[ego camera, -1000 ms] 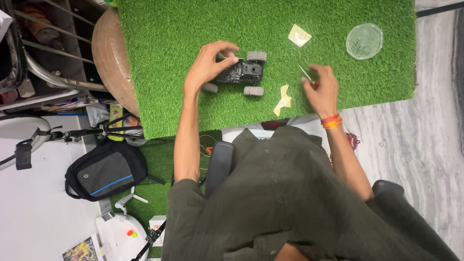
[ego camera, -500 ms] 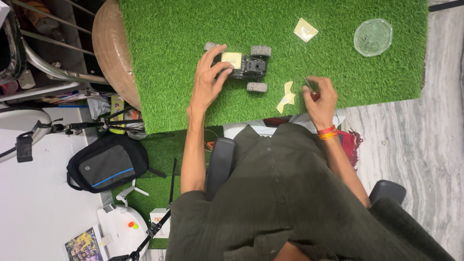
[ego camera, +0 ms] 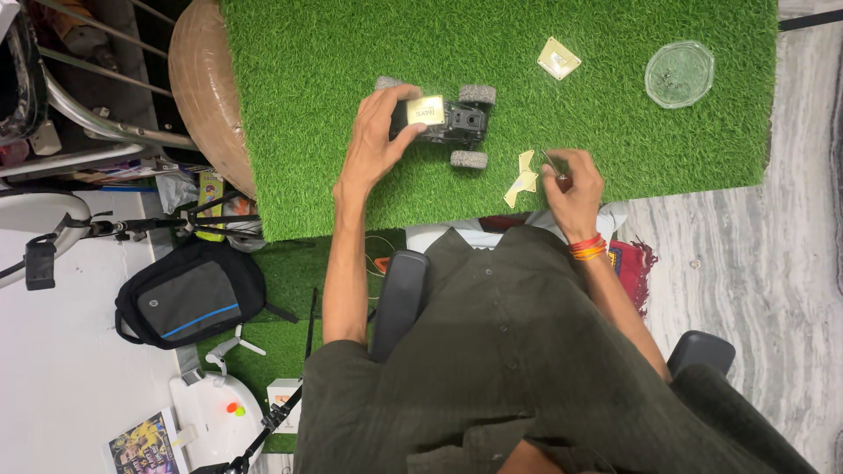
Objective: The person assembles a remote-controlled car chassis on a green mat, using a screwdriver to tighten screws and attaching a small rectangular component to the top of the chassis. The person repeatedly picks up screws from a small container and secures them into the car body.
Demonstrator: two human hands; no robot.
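Head view shows the left hand (ego camera: pixel 379 132) gripping the small toy car (ego camera: pixel 448 123) on the green turf (ego camera: pixel 307 105), while the right hand (ego camera: pixel 571 184) pinches a thin tool (ego camera: pixel 551 163), best guided in with the car held steady.

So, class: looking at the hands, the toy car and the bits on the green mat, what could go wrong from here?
1. The left hand grips the small toy car at one end only; it could tip or roll on the grass mat.
2. The right hand pinches a thin tool; it might slip.
3. The pale scraps near the mat's edge could get knocked off.
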